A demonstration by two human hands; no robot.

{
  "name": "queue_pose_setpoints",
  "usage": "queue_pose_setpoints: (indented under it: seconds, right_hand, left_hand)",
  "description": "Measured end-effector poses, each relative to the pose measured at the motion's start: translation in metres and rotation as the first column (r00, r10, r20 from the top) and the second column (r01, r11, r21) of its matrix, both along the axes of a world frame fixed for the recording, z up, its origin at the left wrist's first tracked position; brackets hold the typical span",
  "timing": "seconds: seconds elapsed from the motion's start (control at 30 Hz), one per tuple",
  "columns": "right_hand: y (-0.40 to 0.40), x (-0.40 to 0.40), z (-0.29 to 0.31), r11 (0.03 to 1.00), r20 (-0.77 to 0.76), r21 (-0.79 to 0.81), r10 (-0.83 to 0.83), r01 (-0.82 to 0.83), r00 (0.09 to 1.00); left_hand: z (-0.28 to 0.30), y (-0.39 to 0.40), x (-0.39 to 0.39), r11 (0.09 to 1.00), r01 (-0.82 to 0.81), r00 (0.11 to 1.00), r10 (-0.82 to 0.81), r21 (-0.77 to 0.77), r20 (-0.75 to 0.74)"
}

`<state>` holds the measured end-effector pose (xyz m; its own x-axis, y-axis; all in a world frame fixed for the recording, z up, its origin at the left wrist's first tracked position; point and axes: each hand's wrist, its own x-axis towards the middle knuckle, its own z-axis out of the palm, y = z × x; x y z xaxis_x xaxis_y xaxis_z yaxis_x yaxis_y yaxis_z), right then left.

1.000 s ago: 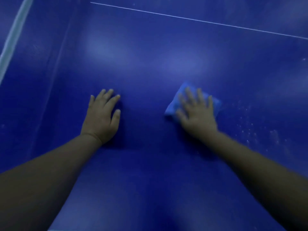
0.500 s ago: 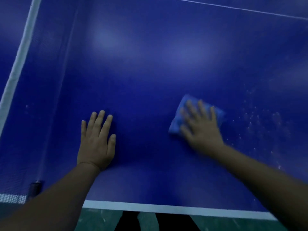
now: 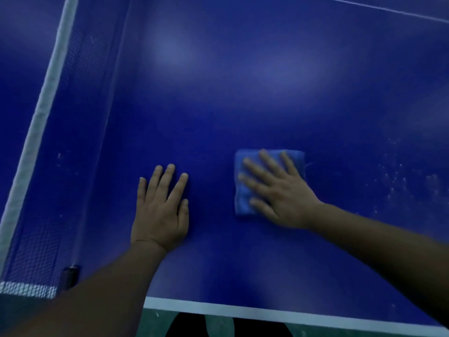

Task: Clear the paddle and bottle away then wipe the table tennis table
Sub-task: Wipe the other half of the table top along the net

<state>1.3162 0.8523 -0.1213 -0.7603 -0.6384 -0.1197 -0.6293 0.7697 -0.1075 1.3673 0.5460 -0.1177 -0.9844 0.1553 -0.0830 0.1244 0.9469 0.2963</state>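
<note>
The dark blue table tennis table (image 3: 267, 93) fills the view. A folded light blue cloth (image 3: 243, 190) lies flat on it, right of centre. My right hand (image 3: 279, 193) presses on the cloth with its fingers straight and spread. My left hand (image 3: 161, 210) rests flat on the bare tabletop to the left of the cloth, fingers straight. No paddle or bottle is in view.
The net (image 3: 73, 142) with its white top band (image 3: 43, 103) runs along the left side, down to a black post clamp (image 3: 70, 276). The white edge line (image 3: 267, 312) marks the near table edge. Pale specks (image 3: 398, 176) dot the surface at the right.
Both hands have drawn back toward the near table edge, and the cloth slid back with my right hand. The table edge and net post came into view.
</note>
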Motion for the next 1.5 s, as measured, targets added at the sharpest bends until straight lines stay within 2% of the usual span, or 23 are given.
queue_pose_setpoints:
  seconds: [0.03, 0.07, 0.13, 0.23, 0.3, 0.33, 0.4, 0.47, 0.53, 0.57, 0.63, 0.7, 0.73, 0.8, 0.9, 0.97, 1.0, 1.07, 1.13, 1.2, 1.23, 1.37, 1.5]
  right_hand:
    - [0.004, -0.004, 0.002, 0.985, 0.015, 0.029, 0.172, -0.172, 0.985]
    - [0.012, -0.024, 0.006, 0.975, 0.021, 0.050, 0.215, -0.216, 0.976]
    - [0.022, -0.081, 0.009, 0.998, -0.019, 0.057, 0.005, -0.004, 1.000]
    - [0.014, -0.170, 0.012, 0.906, -0.007, 0.019, -0.423, 0.423, 0.906]
    - [-0.019, -0.193, 0.016, 0.886, 0.012, 0.030, -0.463, 0.462, 0.886]
    - [-0.037, -0.189, 0.015, 0.924, 0.009, 0.039, -0.382, 0.381, 0.924]
    - [-0.061, -0.144, 0.008, 0.999, -0.004, 0.033, 0.035, -0.035, 0.999]
    - [-0.055, -0.072, 0.004, 0.855, 0.041, 0.014, 0.518, -0.519, 0.854]
    - [-0.022, -0.057, 0.008, 0.766, 0.082, 0.017, 0.640, -0.643, 0.764]
    - [-0.005, -0.073, 0.007, 0.830, 0.034, 0.036, 0.556, -0.557, 0.830]
    - [0.023, -0.118, 0.006, 0.998, -0.002, 0.039, 0.043, -0.043, 0.999]
    - [0.038, -0.147, 0.013, 0.882, -0.011, 0.014, -0.471, 0.471, 0.882]
    - [0.036, -0.142, 0.013, 0.814, 0.000, -0.001, -0.581, 0.581, 0.814]
    - [0.021, -0.099, 0.008, 0.818, -0.024, -0.011, -0.575, 0.575, 0.818]
    - [0.000, 0.024, -0.004, 0.977, -0.013, -0.024, -0.212, 0.212, 0.977]
    - [0.009, 0.057, 0.003, 0.999, 0.034, 0.025, 0.038, -0.039, 0.999]
    - [0.018, 0.045, 0.007, 0.997, 0.040, 0.036, 0.066, -0.068, 0.997]
    - [0.028, 0.000, 0.011, 0.978, -0.002, 0.036, -0.204, 0.204, 0.979]
    - [0.032, -0.046, 0.015, 0.753, 0.045, 0.031, -0.658, 0.658, 0.751]
    - [0.015, -0.062, 0.011, 0.545, 0.034, 0.051, -0.838, 0.837, 0.544]
    - [-0.002, -0.060, 0.007, 0.561, 0.003, 0.047, -0.827, 0.826, 0.562]
    - [-0.065, -0.054, 0.004, 0.872, -0.004, 0.021, -0.490, 0.490, 0.872]
    - [-0.069, -0.133, 0.002, 0.843, -0.008, 0.009, -0.538, 0.538, 0.843]
  left_hand:
    - [0.000, 0.000, 0.000, 1.000, 0.000, 1.000, 0.000, -0.003, 0.002]
    - [0.000, 0.000, 0.000, 1.000, 0.001, 1.000, -0.001, -0.006, 0.000]
    - [0.000, -0.001, 0.000, 1.000, 0.004, 1.000, -0.004, -0.010, -0.001]
    - [-0.001, -0.001, -0.001, 1.000, 0.005, 1.000, -0.004, -0.012, 0.005]
    - [-0.001, -0.001, -0.001, 1.000, 0.005, 1.000, -0.004, -0.016, 0.010]
    - [0.000, -0.001, 0.000, 1.000, 0.002, 1.000, -0.002, -0.015, 0.014]
    - [0.000, -0.002, 0.000, 1.000, 0.001, 1.000, -0.001, -0.010, 0.017]
    - [0.000, -0.002, 0.000, 1.000, 0.004, 1.000, -0.004, 0.001, 0.020]
    - [-0.001, -0.002, -0.001, 1.000, 0.007, 1.000, -0.007, -0.005, 0.020]
    - [-0.001, -0.002, -0.001, 1.000, 0.011, 1.000, -0.011, -0.011, 0.025]
    - [-0.002, -0.003, -0.001, 1.000, 0.010, 0.999, -0.010, -0.018, 0.031]
    - [-0.001, -0.002, 0.000, 1.000, 0.014, 0.999, -0.013, -0.022, 0.043]
    - [0.000, -0.002, 0.000, 1.000, 0.012, 0.999, -0.011, -0.025, 0.049]
    - [0.001, -0.003, -0.001, 0.999, 0.017, 0.998, -0.015, -0.033, 0.060]
    - [0.002, -0.003, -0.001, 0.999, 0.024, 0.997, -0.021, -0.034, 0.068]
    - [0.003, -0.003, -0.001, 0.999, 0.021, 0.997, -0.018, -0.041, 0.076]
    - [0.004, -0.002, -0.001, 0.999, 0.021, 0.997, -0.017, -0.046, 0.078]
    - [0.004, -0.001, -0.001, 0.998, 0.018, 0.997, -0.014, -0.055, 0.079]
    - [0.003, 0.000, -0.001, 0.998, 0.017, 0.998, -0.013, -0.061, 0.068]
    - [0.001, 0.000, 0.000, 0.998, 0.020, 0.999, -0.016, -0.067, 0.050]
    - [0.001, -0.001, 0.000, 0.997, 0.024, 0.999, -0.021, -0.067, 0.040]
    - [0.002, 0.000, 0.000, 0.997, 0.020, 0.999, -0.017, -0.080, 0.030]
    - [0.002, 0.002, -0.002, 0.995, 0.031, 1.000, -0.030, -0.092, 0.007]
